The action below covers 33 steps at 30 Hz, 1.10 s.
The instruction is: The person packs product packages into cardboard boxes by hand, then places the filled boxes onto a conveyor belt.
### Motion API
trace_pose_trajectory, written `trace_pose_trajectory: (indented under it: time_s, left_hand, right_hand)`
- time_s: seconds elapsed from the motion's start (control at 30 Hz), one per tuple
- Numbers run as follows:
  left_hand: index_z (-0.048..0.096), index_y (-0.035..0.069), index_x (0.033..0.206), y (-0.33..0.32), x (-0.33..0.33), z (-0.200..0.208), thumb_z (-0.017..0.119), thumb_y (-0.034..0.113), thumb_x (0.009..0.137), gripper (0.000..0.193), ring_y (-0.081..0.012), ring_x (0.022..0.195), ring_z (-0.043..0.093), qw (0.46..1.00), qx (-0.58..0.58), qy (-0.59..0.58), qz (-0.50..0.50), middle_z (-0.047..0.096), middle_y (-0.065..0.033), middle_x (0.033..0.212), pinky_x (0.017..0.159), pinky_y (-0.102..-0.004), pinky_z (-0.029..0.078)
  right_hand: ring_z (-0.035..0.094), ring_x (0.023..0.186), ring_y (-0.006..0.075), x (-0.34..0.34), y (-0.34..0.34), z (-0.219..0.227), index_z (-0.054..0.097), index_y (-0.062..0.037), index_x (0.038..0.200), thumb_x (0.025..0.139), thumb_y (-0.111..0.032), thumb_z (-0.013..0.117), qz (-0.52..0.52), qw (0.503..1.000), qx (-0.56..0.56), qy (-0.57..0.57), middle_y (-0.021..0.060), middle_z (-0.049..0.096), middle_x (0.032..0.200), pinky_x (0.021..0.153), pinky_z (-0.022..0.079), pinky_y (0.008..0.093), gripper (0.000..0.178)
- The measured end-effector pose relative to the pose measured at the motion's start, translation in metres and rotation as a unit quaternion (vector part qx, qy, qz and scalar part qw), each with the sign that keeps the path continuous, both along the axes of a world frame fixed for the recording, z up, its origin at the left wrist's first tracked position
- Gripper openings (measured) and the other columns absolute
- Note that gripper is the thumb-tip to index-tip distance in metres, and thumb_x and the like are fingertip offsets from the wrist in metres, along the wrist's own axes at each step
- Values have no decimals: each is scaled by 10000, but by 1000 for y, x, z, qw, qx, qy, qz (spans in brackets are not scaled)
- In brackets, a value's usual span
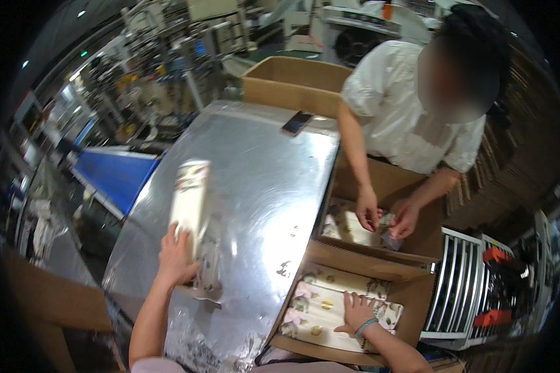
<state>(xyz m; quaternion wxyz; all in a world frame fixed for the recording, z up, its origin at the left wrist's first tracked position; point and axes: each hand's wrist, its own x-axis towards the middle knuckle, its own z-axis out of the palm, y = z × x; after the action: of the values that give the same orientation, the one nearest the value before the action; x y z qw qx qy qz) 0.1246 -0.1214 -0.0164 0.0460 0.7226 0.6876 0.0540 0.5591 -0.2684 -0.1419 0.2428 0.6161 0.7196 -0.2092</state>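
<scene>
On the metal tabletop lies a long cream pack (191, 194) with a floral print at its far end, in shiny clear film. My left hand (175, 258) grips its left side near the close end, thumb across it; motion blurs the pack slightly. Below right of the table, an open cardboard carton (410, 311) holds cream packs (311, 314) with pink flowers, lying flat side by side. My right hand (358, 314), a blue band at its wrist, rests on these packs with fingers spread and grips nothing.
Across from me a co-worker (410, 93) bends over a second carton (386, 177) with similar packs, both hands inside. A phone (297, 123) lies at the far side of the metal table (249, 168). Behind stands another carton (298, 81). A roller conveyor (457, 280) is at right, a blue surface (115, 177) at left.
</scene>
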Motion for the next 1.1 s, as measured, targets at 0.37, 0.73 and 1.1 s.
trace_pose_trajectory:
  time_s: [0.37,0.73,1.1]
  left_hand:
    - [471,174,1290,-11,119,85,718,102,544,789,-383,1051,429,945,225,-44,-234,461,-215,1143,884,-432,339]
    - [566,197,1101,-92,263,34,740,150,525,604,-409,1008,460,818,68,-100,-562,450,-250,1128,848,-500,372]
    - [411,223,1334,-65,324,-123,552,207,852,503,-351,1273,346,847,-81,54,-523,377,-147,1370,953,-539,371]
  right_hand:
    - [273,1280,425,20,-22,0,166,-108,1424,622,-612,695,23,997,53,42,209,231,1431,926,242,692,1085]
    - [206,1337,334,12,-14,-6,271,-153,1401,804,-304,573,2,996,-79,46,135,174,1477,942,200,715,685]
    - [164,1343,395,19,-26,10,165,-177,1439,713,-445,678,-40,996,-18,83,152,141,1484,971,202,691,928]
